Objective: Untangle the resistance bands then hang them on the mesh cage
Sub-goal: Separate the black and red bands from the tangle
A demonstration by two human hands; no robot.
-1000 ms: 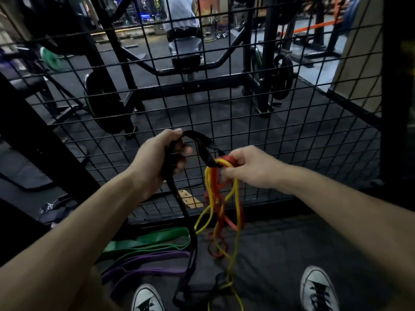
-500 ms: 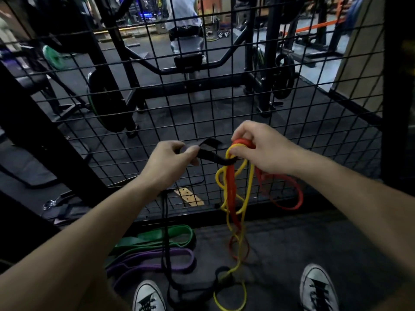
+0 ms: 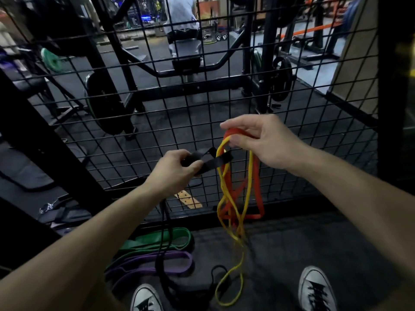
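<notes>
Black band [image 3: 212, 161]: top end crosses through the loops of the yellow band [image 3: 224, 198] and red band [image 3: 258, 189], rest hangs to the floor. Left hand [image 3: 174, 170] grips the black band, fingers curled round it. Right hand [image 3: 258, 140], higher, pinches the tops of red and yellow. All held just before the mesh cage [image 3: 157, 131]. Green band [image 3: 157, 240] and purple band [image 3: 146, 263] lie on the floor beside the left shoe [image 3: 146, 299].
</notes>
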